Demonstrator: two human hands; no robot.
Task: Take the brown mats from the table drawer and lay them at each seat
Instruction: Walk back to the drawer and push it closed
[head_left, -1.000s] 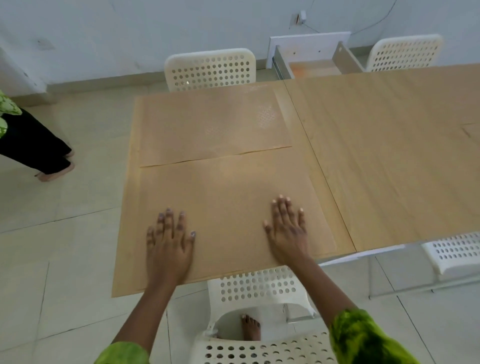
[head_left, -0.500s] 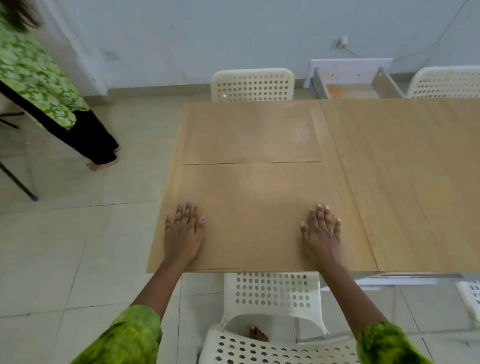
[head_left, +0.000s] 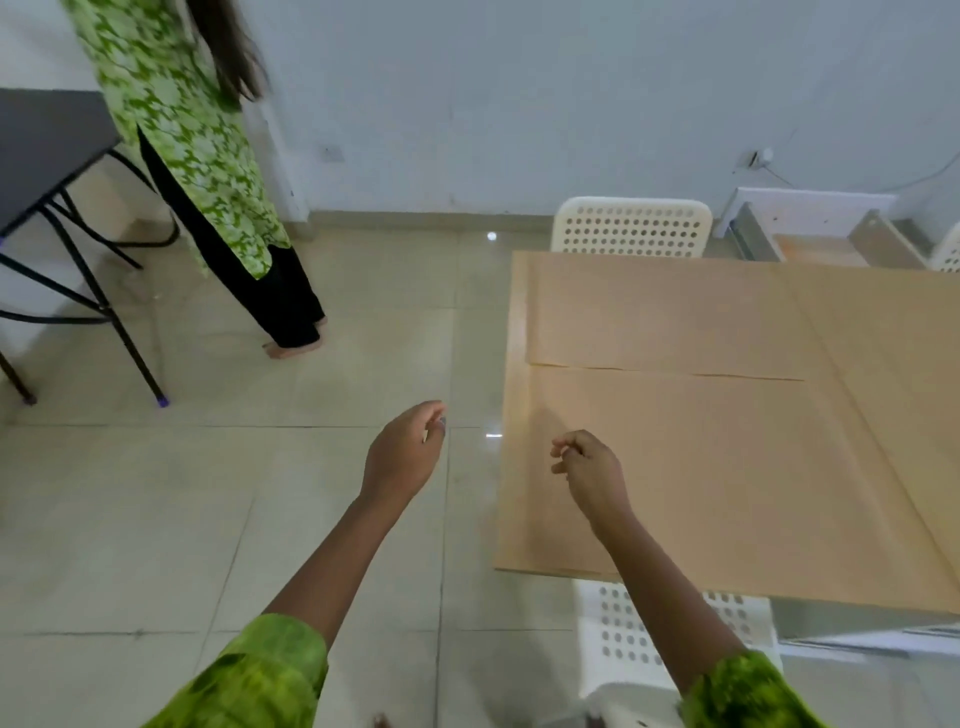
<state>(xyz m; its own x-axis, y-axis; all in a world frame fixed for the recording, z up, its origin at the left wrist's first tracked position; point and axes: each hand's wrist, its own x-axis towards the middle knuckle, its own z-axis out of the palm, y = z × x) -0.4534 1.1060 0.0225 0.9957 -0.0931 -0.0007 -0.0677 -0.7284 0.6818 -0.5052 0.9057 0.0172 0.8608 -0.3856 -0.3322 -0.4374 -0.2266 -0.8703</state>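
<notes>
Two brown mats lie flat on the left end of the wooden table (head_left: 893, 374): the near mat (head_left: 701, 467) in front of the near white chair (head_left: 649, 634), the far mat (head_left: 665, 312) before the far white chair (head_left: 631, 226). My left hand (head_left: 405, 452) hangs in the air over the floor, left of the table, fingers loosely curled, holding nothing. My right hand (head_left: 587, 470) hovers above the near mat's left part, fingers loosely curled and empty. The open table drawer (head_left: 826, 244) juts out at the far side.
Another person in a green top and black trousers (head_left: 208, 171) stands on the tiled floor at the upper left. A dark folding table with black legs (head_left: 47, 150) is at the far left. A third white chair (head_left: 948, 249) peeks in at the right edge.
Both my hands lifted off the near mat and moved left, fingers curling loosely. The view swung left, bringing the standing person and the dark table into sight.
</notes>
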